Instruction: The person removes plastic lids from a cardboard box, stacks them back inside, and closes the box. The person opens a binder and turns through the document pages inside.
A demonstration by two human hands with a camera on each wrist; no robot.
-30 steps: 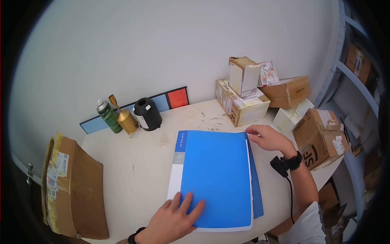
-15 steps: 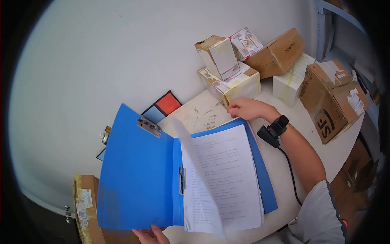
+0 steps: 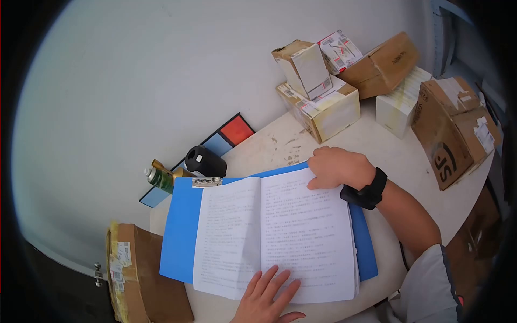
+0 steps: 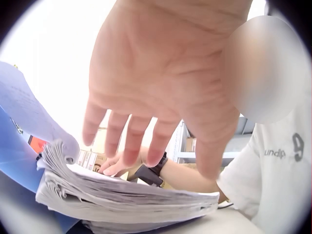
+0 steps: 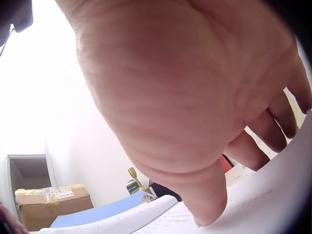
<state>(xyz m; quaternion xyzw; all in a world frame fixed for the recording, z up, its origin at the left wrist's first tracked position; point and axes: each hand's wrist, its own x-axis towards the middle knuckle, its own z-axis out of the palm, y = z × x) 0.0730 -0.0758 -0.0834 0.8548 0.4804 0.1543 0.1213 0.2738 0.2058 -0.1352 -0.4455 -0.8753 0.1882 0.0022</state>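
Note:
A blue clip folder [image 3: 177, 237] lies spread on the table, its metal clip [image 3: 207, 182] at the top of the left cover. Printed sheets fill it: a turned left page [image 3: 226, 242] lies over the cover, and the right page [image 3: 307, 231] tops a thick paper stack [image 4: 126, 204]. My left hand [image 3: 266, 299], fingers straight and spread, overlaps the lower edge of the pages near the fold. My right hand [image 3: 342, 169] is at the upper right corner, thumb on the page and fingers over its edge; I cannot tell whether it pinches a sheet.
Behind the folder stand a black cylindrical container [image 3: 206, 161], a green spray can [image 3: 160, 179] and a gold object [image 3: 182, 173]. A blue and red panel [image 3: 237, 130] leans on the wall. Cardboard boxes stand at left [image 3: 153, 274] and back right [image 3: 336, 110], with an SF-marked box [image 3: 452, 134] beyond my right arm.
The closed folder has been swung open to the left, and a lifted sheet now lies turned over the left cover. My left hand moved from the cover's edge to the pages' lower edge.

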